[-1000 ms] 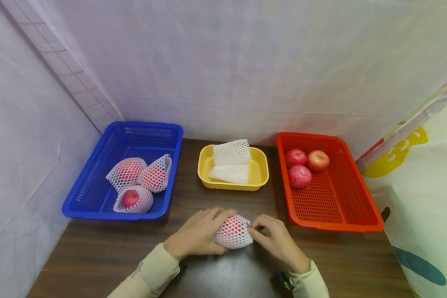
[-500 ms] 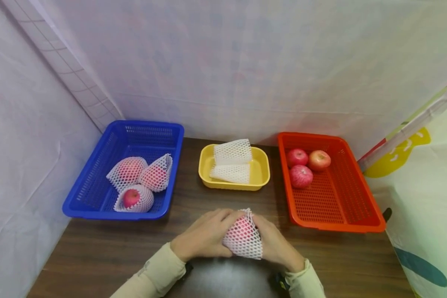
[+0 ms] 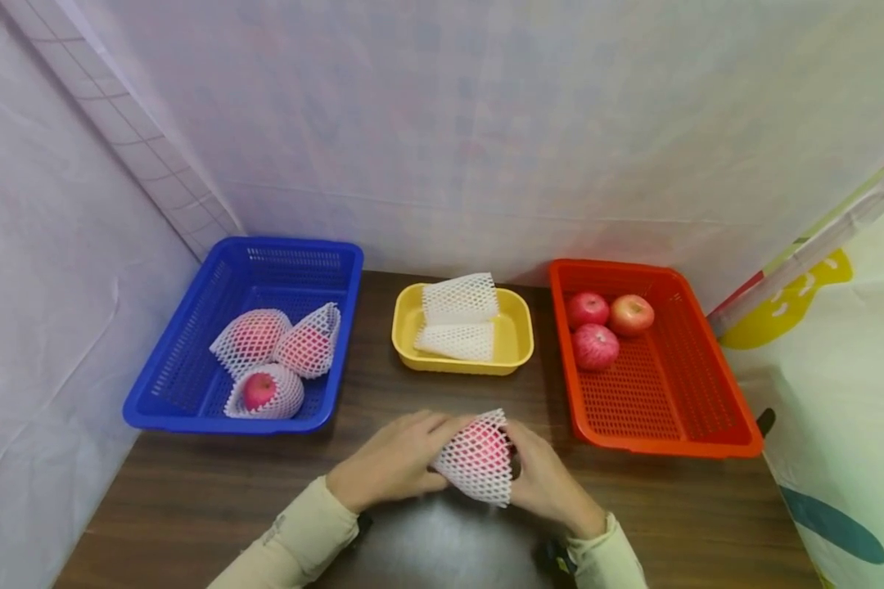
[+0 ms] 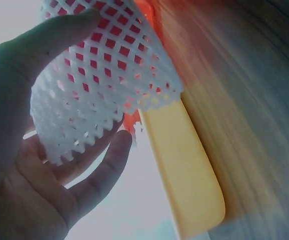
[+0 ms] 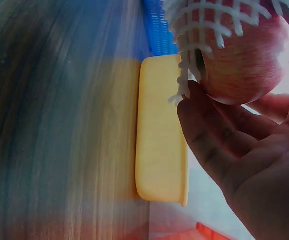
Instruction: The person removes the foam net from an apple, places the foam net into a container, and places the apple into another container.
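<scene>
Over the table, both hands hold a red apple [image 5: 249,67] in a white foam net sleeve [image 3: 475,458]. From the left, my left hand [image 3: 390,460] grips the sleeved apple, its thumb pressed on the mesh [image 4: 104,70] in the left wrist view. My right hand [image 3: 548,483] holds the other side, with fingers curled under the apple and fingertips at the sleeve's loose edge. The sleeve's open end faces the right hand, and bare apple skin shows there in the right wrist view.
Behind the hands stands a yellow tray [image 3: 462,366] with two flat foam nets [image 3: 458,301]. A blue basket [image 3: 228,425] at left holds 3 netted apples [image 3: 258,337]. At right, a red basket [image 3: 663,446] has 3 bare apples [image 3: 595,347].
My right hand has gone from pinching the sleeve's end to holding the apple's right side. The sleeved apple has turned, so its open edge now flares on the right.
</scene>
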`<action>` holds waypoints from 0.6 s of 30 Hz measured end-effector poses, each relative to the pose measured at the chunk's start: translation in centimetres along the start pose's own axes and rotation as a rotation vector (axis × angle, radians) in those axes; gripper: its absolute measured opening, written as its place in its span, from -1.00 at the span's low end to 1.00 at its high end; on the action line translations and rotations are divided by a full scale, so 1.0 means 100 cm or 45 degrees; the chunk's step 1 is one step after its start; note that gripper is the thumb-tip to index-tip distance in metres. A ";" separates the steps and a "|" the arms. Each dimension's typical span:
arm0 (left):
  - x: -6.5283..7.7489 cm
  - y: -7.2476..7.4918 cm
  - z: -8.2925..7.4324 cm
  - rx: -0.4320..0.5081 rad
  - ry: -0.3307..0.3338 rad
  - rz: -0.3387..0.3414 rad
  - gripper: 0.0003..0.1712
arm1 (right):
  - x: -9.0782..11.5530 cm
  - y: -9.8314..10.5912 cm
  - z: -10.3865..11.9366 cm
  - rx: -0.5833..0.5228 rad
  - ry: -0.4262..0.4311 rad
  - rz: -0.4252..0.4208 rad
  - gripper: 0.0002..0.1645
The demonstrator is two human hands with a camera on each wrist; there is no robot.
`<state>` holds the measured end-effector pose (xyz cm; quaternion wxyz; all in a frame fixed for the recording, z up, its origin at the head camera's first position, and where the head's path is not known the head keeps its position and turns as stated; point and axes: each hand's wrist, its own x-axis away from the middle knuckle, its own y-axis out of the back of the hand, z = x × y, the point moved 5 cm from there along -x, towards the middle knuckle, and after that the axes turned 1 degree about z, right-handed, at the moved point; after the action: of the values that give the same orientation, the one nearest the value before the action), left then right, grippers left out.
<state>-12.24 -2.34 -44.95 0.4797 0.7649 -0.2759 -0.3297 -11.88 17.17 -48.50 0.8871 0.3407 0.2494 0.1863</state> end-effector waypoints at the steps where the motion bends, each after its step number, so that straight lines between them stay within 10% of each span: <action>1: 0.001 0.001 0.001 -0.005 -0.015 -0.016 -0.10 | 0.000 0.000 -0.001 -0.012 -0.006 -0.003 -0.13; 10: 0.003 0.008 0.012 -0.029 -0.084 -0.129 -0.71 | 0.005 0.005 -0.007 -0.031 -0.098 -0.007 0.04; 18: -0.003 0.031 0.040 -0.112 0.041 -0.228 -0.65 | 0.009 0.010 -0.011 0.007 -0.168 -0.020 0.04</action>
<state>-15.87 -5.55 -43.37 0.4856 0.7700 -0.1840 -0.3707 -11.90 18.91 -48.75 0.9020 0.3529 0.1937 0.1559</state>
